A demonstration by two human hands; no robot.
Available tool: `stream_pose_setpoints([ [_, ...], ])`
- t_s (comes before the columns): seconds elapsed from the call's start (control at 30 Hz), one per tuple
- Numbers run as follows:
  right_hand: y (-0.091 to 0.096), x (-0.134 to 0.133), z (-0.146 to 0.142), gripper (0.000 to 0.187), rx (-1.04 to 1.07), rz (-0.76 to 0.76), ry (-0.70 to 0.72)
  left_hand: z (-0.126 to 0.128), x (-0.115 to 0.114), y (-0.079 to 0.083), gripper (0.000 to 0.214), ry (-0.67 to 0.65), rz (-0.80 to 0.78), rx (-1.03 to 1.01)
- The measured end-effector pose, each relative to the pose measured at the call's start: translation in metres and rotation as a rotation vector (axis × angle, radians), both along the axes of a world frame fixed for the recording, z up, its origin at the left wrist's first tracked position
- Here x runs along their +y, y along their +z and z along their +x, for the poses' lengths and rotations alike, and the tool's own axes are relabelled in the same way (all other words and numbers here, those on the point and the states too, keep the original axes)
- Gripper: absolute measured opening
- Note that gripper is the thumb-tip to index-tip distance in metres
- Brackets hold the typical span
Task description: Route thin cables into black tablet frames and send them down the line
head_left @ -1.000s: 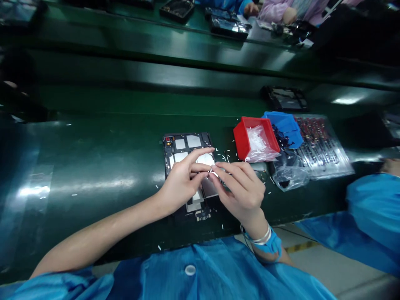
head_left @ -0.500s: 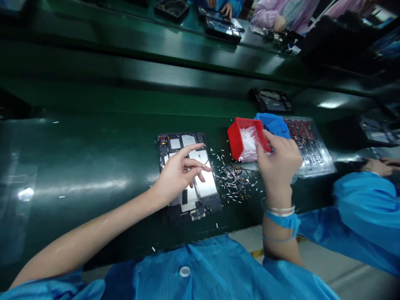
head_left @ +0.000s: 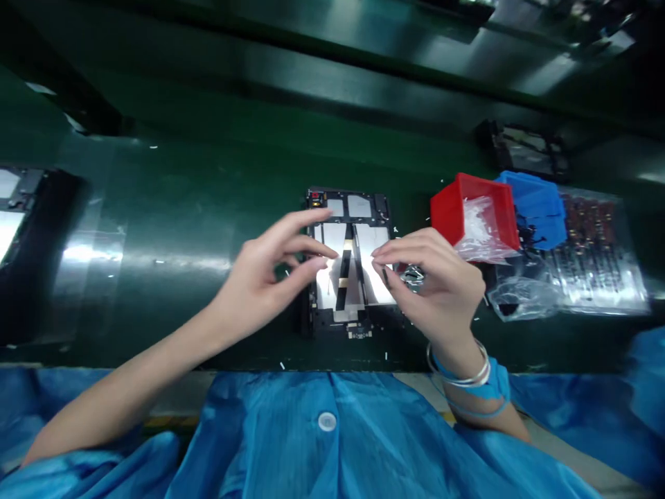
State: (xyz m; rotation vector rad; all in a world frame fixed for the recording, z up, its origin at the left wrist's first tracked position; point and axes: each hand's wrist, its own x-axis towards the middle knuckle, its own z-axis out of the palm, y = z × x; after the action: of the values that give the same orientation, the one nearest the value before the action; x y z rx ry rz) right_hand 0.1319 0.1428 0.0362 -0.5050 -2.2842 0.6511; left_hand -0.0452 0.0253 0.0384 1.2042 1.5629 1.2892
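An opened tablet chassis [head_left: 349, 208] with silver shield plates lies on the green belt in front of me. My left hand [head_left: 264, 274] hovers over its left side, thumb and fingers pinched together on something too small to make out. My right hand [head_left: 433, 277] is over its right side, fingers curled into a pinch near the middle strip; what it holds I cannot make out. A wrist strap sits on my right wrist.
A red bin [head_left: 475, 211] with white parts in a clear bag and a blue bin [head_left: 537, 208] stand to the right, beside a clear tray of components [head_left: 597, 256]. Another chassis [head_left: 522, 149] lies further back, and one [head_left: 15, 229] at the left edge.
My right hand came back from the red bin to the tablet and now faces the left hand over it. The view has shifted down and to the left.
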Motion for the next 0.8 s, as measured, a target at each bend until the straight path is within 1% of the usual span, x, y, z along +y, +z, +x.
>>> stream_pose_setpoints([
  [0.07,-0.006,-0.002,-0.012,0.008,-0.006,-0.314,0.025,-0.011,-0.023,-0.012,0.039,0.166,0.022,0.209],
  [0.1,-0.01,-0.002,-0.018,0.005,-0.037,-0.456,0.037,-0.014,-0.033,-0.022,0.036,0.214,0.028,0.304],
  [0.13,-0.016,-0.001,-0.025,0.003,-0.075,-0.576,0.049,-0.016,-0.041,-0.032,0.034,0.231,0.035,0.396],
  [0.2,-0.027,0.003,-0.037,0.008,-0.133,-0.747,0.068,-0.017,-0.051,-0.052,0.031,0.189,0.064,0.579],
  [0.27,-0.036,0.009,-0.047,0.012,-0.146,-0.837,0.074,-0.015,-0.055,-0.066,0.031,0.104,0.117,0.748],
  [0.33,-0.042,0.014,-0.054,0.014,-0.146,-0.864,0.064,-0.013,-0.053,-0.073,0.033,0.027,0.16,0.87],
  [0.4,-0.044,0.018,-0.058,0.014,-0.152,-0.854,0.05,-0.013,-0.05,-0.075,0.035,-0.028,0.168,0.936],
  [0.57,-0.045,0.021,-0.063,0.012,-0.156,-0.824,0.024,-0.011,-0.045,-0.075,0.041,-0.146,0.085,1.04],
  [0.7,-0.046,0.02,-0.064,0.008,-0.139,-0.826,-0.017,-0.008,-0.043,-0.074,0.046,-0.192,0.035,1.088],
  [0.8,-0.048,0.019,-0.064,0.007,-0.127,-0.832,-0.038,-0.008,-0.042,-0.073,0.048,-0.188,0.043,1.113],
])
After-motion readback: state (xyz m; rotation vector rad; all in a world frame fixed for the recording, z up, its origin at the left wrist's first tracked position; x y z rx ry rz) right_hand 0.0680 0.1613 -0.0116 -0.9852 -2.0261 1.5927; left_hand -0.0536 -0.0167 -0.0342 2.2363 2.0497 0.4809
